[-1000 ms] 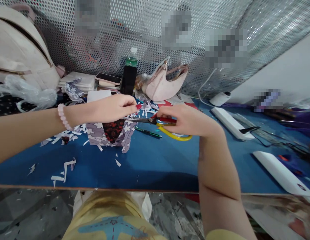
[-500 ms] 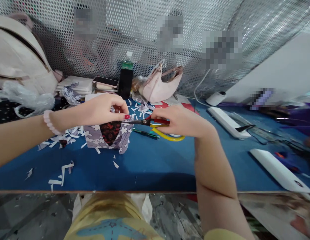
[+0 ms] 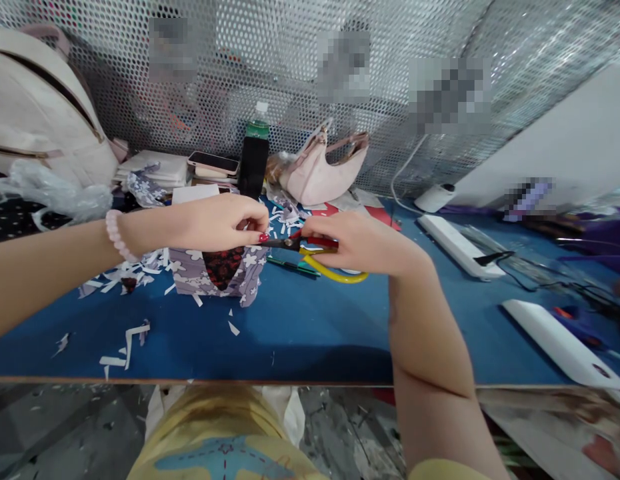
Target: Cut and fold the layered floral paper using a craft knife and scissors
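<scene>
My right hand [image 3: 355, 240] grips a pair of scissors [image 3: 340, 272] with yellow and red handles, its dark blades pointing left. Their tips run to the thumb of my left hand [image 3: 223, 223], which is closed in a pinch at the top right edge of a flower-patterned box [image 3: 193, 277]. The box is purple with white flowers and bears a black and red patch [image 3: 224, 268] on its front. What exactly lies between my left fingertips is hidden. Just behind the box shows a white sheet [image 3: 195, 193]. A green pen [image 3: 294, 267] lies below the scissors.
Paper scraps [image 3: 130, 347] litter the blue table [image 3: 310, 333]. Along the back stand a white backpack [image 3: 45, 113], a phone [image 3: 213, 162], a bottle [image 3: 256, 150] and a pale pink handbag [image 3: 325, 173]. White power strips [image 3: 457, 247] and cables lie on the right.
My left hand has shifted slightly right along the box's top edge, and its thumb now covers the scissors' tips. My right hand and the scissors stay almost in place.
</scene>
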{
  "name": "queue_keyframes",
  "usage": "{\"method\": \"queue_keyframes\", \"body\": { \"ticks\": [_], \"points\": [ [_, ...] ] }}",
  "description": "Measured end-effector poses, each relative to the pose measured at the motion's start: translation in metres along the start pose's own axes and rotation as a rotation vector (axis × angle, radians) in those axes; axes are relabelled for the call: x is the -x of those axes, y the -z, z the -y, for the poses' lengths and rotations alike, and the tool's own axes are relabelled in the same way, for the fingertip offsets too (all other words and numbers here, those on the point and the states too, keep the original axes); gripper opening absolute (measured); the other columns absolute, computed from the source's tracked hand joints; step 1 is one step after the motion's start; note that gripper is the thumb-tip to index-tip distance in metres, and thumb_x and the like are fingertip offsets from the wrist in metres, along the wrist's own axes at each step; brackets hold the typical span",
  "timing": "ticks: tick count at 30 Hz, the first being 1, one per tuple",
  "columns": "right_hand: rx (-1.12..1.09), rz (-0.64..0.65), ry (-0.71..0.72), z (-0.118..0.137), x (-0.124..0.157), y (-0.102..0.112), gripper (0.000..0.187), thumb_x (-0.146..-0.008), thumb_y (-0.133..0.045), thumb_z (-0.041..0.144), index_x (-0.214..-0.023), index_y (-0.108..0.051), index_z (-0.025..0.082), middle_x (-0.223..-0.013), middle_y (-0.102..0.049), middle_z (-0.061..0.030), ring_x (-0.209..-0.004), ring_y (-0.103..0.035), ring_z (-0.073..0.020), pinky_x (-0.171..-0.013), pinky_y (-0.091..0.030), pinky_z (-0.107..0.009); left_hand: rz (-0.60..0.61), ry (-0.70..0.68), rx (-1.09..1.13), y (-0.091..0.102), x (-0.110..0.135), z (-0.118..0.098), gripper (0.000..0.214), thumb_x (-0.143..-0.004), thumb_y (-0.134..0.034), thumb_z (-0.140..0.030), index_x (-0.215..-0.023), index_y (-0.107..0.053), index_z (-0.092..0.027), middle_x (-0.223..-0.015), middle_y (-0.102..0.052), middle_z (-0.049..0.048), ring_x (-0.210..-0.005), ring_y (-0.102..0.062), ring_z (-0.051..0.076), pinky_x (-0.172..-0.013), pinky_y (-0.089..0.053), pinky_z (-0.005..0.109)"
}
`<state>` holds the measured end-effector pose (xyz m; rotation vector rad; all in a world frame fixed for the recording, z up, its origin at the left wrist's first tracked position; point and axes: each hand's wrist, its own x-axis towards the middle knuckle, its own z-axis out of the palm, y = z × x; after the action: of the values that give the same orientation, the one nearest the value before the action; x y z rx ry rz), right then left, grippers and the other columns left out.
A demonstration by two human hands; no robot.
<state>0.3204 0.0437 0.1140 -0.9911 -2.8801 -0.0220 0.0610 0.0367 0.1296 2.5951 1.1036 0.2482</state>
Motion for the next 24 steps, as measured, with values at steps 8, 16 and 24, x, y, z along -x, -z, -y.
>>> {"method": "queue_keyframes", "body": {
  "ticks": [8, 16, 24],
  "points": [
    [-0.033, -0.024, 0.041, 0.004, -0.003, 0.002, 0.011, -0.084, -0.053, 0.032, -0.085, -0.055, 0.021, -0.07, -0.058, -0.0004, -0.061, -0.045, -0.0144, -0.059, -0.027, -0.026, 0.027, 0.064, 0.186, -0.003, -0.002, -0.003, 0.019, -0.085, -0.05, -0.037, -0.082, -0.058, -0.019, -0.075, -0.059, -0.0007, -0.067, -0.052, 0.013, -0.063, -0.036, 0.024],
    [-0.043, -0.03, 0.062, 0.007, -0.008, 0.001, 0.013, -0.083, -0.051, 0.034, -0.082, -0.053, 0.021, -0.067, -0.053, 0.0003, -0.059, -0.041, -0.0139, -0.06, -0.023, -0.027, 0.068, 0.118, 0.285, -0.003, -0.005, -0.009, 0.015, -0.082, -0.052, -0.033, -0.079, -0.056, -0.018, -0.07, -0.053, -0.0026, -0.061, -0.046, 0.011, -0.06, -0.036, 0.023],
    [-0.067, -0.056, 0.079, 0.008, -0.011, -0.002, 0.014, -0.081, -0.049, 0.034, -0.076, -0.046, 0.022, -0.063, -0.048, 0.002, -0.056, -0.035, -0.0124, -0.058, -0.021, -0.026, 0.056, 0.083, 0.243, -0.004, -0.006, -0.006, 0.013, -0.083, -0.051, -0.03, -0.079, -0.055, -0.018, -0.071, -0.054, -0.0024, -0.063, -0.047, 0.011, -0.062, -0.035, 0.023]
  ]
}}
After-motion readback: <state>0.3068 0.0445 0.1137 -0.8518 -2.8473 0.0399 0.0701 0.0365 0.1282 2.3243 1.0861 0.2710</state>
